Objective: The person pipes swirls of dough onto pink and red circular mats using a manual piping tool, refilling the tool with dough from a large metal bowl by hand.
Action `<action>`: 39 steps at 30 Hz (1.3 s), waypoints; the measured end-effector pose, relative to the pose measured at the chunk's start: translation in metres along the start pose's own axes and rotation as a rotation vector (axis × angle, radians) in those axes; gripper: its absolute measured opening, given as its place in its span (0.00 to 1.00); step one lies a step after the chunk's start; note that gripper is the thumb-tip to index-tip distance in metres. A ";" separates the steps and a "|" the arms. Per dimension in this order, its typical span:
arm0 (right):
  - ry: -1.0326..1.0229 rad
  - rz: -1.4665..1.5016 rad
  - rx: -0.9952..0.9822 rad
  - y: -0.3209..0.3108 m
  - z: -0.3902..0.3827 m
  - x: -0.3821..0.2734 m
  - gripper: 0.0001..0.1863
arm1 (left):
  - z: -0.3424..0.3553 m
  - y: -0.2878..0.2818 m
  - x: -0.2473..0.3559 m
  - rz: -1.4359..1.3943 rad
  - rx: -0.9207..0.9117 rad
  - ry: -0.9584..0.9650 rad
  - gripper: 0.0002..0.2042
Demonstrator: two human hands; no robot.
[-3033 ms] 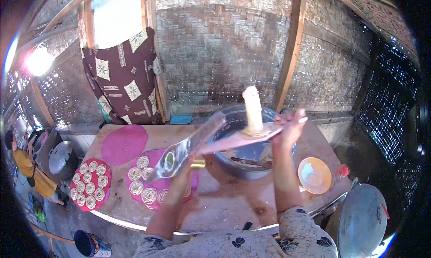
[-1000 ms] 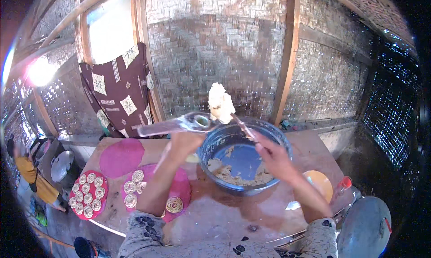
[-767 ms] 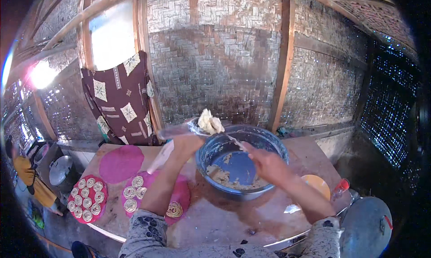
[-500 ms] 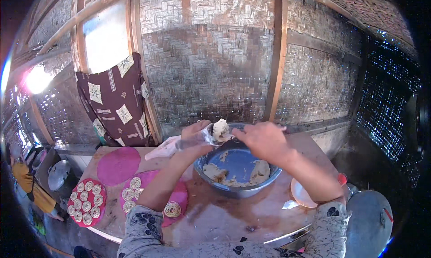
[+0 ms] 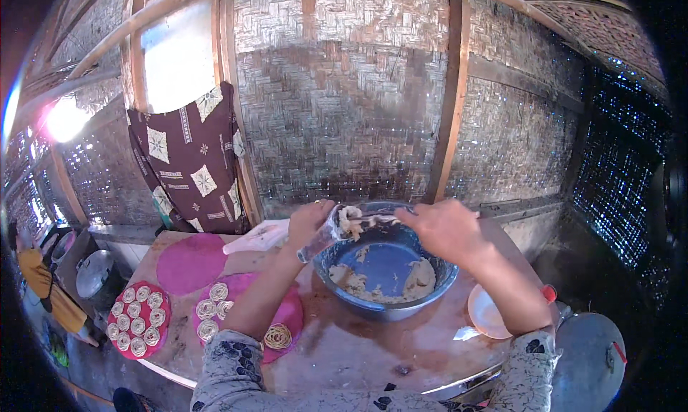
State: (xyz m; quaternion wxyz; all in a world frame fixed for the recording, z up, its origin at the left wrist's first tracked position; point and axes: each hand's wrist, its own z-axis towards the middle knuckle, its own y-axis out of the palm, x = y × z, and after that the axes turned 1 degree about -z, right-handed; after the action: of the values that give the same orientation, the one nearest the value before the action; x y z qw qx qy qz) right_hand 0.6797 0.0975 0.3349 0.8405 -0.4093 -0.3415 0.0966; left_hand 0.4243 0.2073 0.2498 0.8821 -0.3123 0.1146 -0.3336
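Observation:
A blue metal bowl (image 5: pixel 437 279) with pale dough in it stands on the wooden table (image 5: pixel 373 347). Over its far rim my left hand (image 5: pixel 309 222) grips a clear plastic piping bag (image 5: pixel 326 236) whose open mouth holds a lump of dough (image 5: pixel 350 222). My right hand (image 5: pixel 444 229) holds a thin utensil (image 5: pixel 376 218) that reaches into the bag's mouth. The bag's tail trails left toward the wall.
Pink round plates lie at the left: one bare (image 5: pixel 190 263), one with several piped spirals (image 5: pixel 136 329), one under my left forearm with spirals (image 5: pixel 283 319). A small orange-and-white dish (image 5: pixel 487 313) sits right of the bowl, a grey lid (image 5: pixel 588 362) beyond it. Woven bamboo wall behind.
The camera has tilted up. Both hands have come together over the bowl's far rim, and the dough lump now sits in the bag's mouth with the utensil pressed into it.

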 end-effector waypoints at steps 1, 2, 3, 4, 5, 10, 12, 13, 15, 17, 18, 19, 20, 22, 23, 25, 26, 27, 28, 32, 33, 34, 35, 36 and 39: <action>-0.021 0.019 -0.015 0.009 0.004 -0.005 0.19 | 0.002 0.004 0.008 -0.035 0.019 -0.004 0.19; -0.041 0.037 -0.031 0.015 0.006 -0.011 0.19 | 0.002 0.005 0.014 -0.070 0.037 -0.009 0.19; -0.021 0.047 -0.024 0.014 0.006 -0.018 0.20 | 0.005 -0.008 0.022 -0.202 0.113 0.085 0.20; -0.024 0.055 -0.002 0.018 0.002 -0.021 0.20 | 0.005 -0.006 0.021 -0.181 0.091 0.073 0.20; -0.026 0.063 0.018 0.023 -0.002 -0.024 0.21 | 0.004 -0.002 0.019 -0.160 0.070 0.062 0.20; 0.108 0.006 0.062 0.002 -0.018 -0.008 0.20 | -0.017 -0.005 -0.021 -0.176 0.006 -0.185 0.21; 0.210 0.023 0.160 -0.006 -0.021 0.002 0.19 | -0.020 -0.006 -0.023 0.002 0.043 -0.180 0.19; 0.216 -0.024 0.156 0.000 -0.018 0.002 0.18 | -0.015 -0.006 -0.014 -0.038 0.099 -0.112 0.19; 0.142 -0.009 0.105 0.004 -0.012 -0.003 0.18 | -0.006 -0.004 -0.015 -0.044 0.100 -0.081 0.19; 0.070 0.032 0.076 0.003 -0.011 -0.008 0.18 | -0.007 -0.016 -0.009 0.022 0.030 -0.041 0.22; 0.045 0.047 0.071 0.005 -0.010 -0.012 0.19 | -0.007 -0.013 -0.004 -0.003 0.041 -0.009 0.23; 0.020 0.062 0.065 0.011 -0.006 -0.017 0.19 | -0.008 -0.008 0.003 -0.028 0.052 0.024 0.23; -0.005 0.077 0.060 0.015 -0.001 -0.022 0.19 | -0.007 -0.003 0.010 -0.053 0.063 0.057 0.23; 0.023 0.113 0.023 0.018 0.001 -0.030 0.19 | -0.004 -0.003 0.014 -0.053 -0.004 0.018 0.25; 0.031 0.118 0.048 0.021 -0.004 -0.034 0.20 | -0.006 0.003 0.008 -0.068 0.054 0.055 0.23; 0.103 0.151 0.073 0.017 -0.012 -0.038 0.20 | -0.012 0.001 -0.002 -0.073 0.147 -0.018 0.19; 0.160 0.185 0.068 0.008 -0.021 -0.035 0.19 | -0.020 -0.005 -0.006 -0.063 0.180 -0.136 0.18; 0.215 0.221 0.062 0.005 -0.028 -0.035 0.19 | -0.028 -0.011 -0.012 -0.051 0.215 -0.255 0.17; 0.305 0.310 0.141 0.015 -0.034 -0.038 0.20 | -0.028 -0.013 -0.022 -0.001 0.183 -0.284 0.16; 0.525 0.750 0.400 0.103 -0.035 -0.074 0.26 | -0.005 -0.001 -0.018 0.172 0.107 -0.221 0.11; 0.511 0.874 0.451 0.112 -0.020 -0.090 0.27 | -0.002 0.002 -0.006 0.177 0.121 -0.207 0.11; 0.487 0.999 0.499 0.113 -0.009 -0.104 0.28 | -0.004 0.000 -0.001 0.184 0.138 -0.200 0.11; 0.515 1.007 0.508 0.109 -0.001 -0.109 0.26 | -0.008 0.013 -0.016 -0.219 0.064 -0.225 0.11; 0.548 1.011 0.518 0.106 0.008 -0.110 0.24 | -0.005 0.015 -0.020 -0.619 0.007 -0.287 0.12; 0.608 0.965 0.438 0.101 0.014 -0.126 0.21 | -0.017 0.021 -0.004 0.084 0.253 -0.033 0.14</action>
State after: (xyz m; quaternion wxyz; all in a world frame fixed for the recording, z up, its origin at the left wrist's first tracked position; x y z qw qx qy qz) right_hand 0.5879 0.1155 0.2025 0.8264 -0.3448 0.1653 0.4134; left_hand 0.4249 0.2141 0.2239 0.9294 -0.1991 0.0701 -0.3028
